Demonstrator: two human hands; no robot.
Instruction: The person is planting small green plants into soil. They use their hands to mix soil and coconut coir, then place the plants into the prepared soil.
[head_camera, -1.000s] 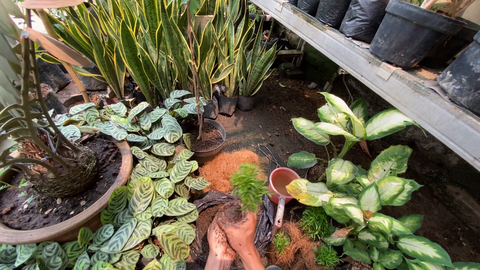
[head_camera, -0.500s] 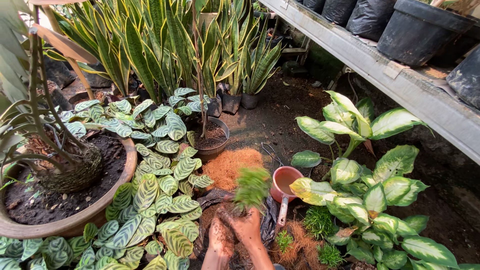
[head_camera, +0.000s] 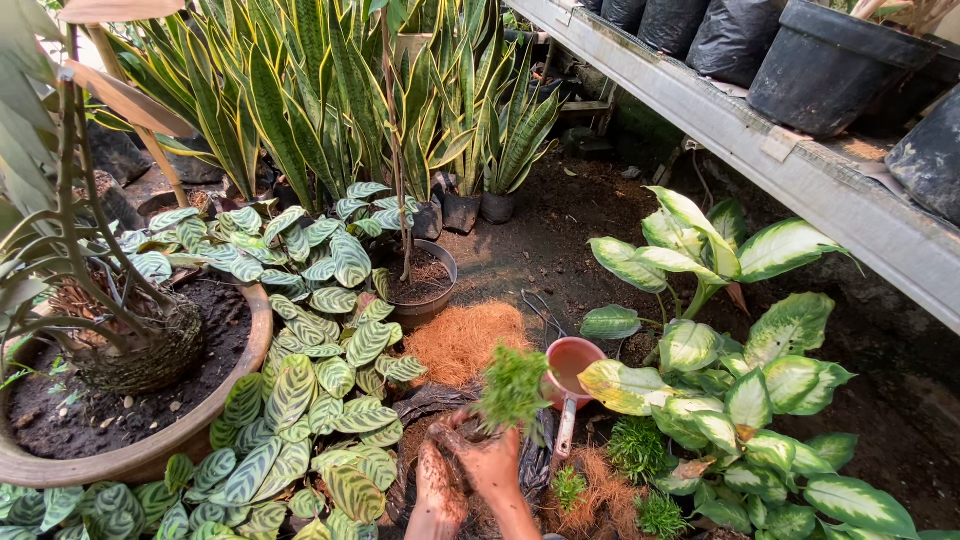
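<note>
While both soiled hands, left (head_camera: 440, 480) and right (head_camera: 497, 462), cup the seedling's (head_camera: 512, 385) root ball above the black bag (head_camera: 425, 405), planting looks unfinished; scoop (head_camera: 570, 365) lies idle

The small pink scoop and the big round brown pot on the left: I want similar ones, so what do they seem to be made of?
The small pink scoop looks like smooth moulded plastic, judging by its even colour. The big round brown pot seems to be matte unglazed clay, with a thick, dull, earthy rim.
</note>
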